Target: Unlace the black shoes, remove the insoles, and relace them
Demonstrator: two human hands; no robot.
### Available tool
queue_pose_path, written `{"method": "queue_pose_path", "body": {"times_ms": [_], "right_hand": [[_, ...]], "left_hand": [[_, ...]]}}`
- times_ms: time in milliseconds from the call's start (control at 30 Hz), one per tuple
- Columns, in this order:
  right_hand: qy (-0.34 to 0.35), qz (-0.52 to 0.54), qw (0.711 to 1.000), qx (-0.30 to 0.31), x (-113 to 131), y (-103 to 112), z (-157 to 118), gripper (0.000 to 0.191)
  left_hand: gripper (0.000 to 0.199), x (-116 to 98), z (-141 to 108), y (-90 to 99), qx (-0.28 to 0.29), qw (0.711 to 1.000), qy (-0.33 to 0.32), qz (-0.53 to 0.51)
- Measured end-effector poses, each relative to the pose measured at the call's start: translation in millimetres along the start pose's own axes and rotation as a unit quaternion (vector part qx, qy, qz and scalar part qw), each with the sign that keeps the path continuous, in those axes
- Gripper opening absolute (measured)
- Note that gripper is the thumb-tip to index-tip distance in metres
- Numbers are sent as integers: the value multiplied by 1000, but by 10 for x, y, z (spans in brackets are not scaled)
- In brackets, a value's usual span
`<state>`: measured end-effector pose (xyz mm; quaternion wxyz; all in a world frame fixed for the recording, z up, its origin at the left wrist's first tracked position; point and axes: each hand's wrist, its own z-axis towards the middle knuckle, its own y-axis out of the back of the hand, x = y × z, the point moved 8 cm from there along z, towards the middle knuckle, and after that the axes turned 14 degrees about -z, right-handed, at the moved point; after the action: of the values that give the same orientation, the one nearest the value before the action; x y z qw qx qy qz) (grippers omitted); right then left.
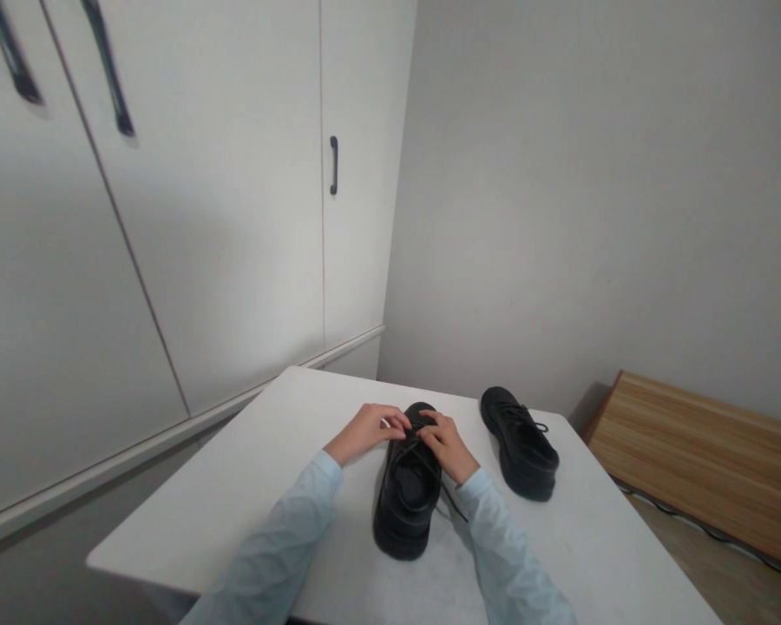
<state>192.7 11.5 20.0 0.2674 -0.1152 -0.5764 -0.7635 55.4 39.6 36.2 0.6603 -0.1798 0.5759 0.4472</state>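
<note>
A black lace-up shoe [404, 512] rests on the white table [234, 521], its toe pointing away from me and its heel toward me. My left hand [372, 430] comes in from the left, fingers bent and closed at the laces near the toe. From the right, my right hand [448, 443] reaches the same laces with its fingers curled over them. The lace ends between the fingertips are too small to make out. One loose black lace hangs over the shoe's right side onto the table. The other black shoe [527, 460] stands to the right, its lace tied in a bow.
White cabinets [234, 174] with dark handles rise behind the table on the left. A grey wall [592, 191] is at the back right. Beyond the table's right edge lies a wooden board [709, 460], with a dark cable [703, 525] along its lower edge.
</note>
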Motion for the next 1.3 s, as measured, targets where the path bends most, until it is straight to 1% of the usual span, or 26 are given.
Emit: {"method": "queue_pose_path", "body": {"times_ms": [167,333,533,867,967,1033,1133,1233,1300], "right_hand": [[-8,-13,1000,4,-15,-31,23,25],[-20,-19,1000,9,-20,-57,23,19],[-27,3,1000,14,-6,-38,23,16],[-22,41,999,-6,41,16,22,14],[-23,41,999,-23,60,32,17,14],[-19,47,998,-37,74,53,13,14],[-6,65,996,-58,94,98,7,13],[-4,81,993,-86,89,175,-7,14],[-14,101,989,-105,62,241,-20,16]], "left_hand": [[19,1,4,5,5,1000,-6,10],[20,25,21,-32,4,999,-13,-36],[17,67,33,-42,5,998,-22,-55],[18,33,17,-61,14,997,-23,-77],[24,-18,6,-53,10,998,-32,-47],[32,-90,-5,-39,2,998,-60,7],[51,-191,-27,-40,-1,992,-109,67],[67,-195,-38,-72,16,991,-116,60],[70,-167,-40,-97,28,993,-105,43]]}}
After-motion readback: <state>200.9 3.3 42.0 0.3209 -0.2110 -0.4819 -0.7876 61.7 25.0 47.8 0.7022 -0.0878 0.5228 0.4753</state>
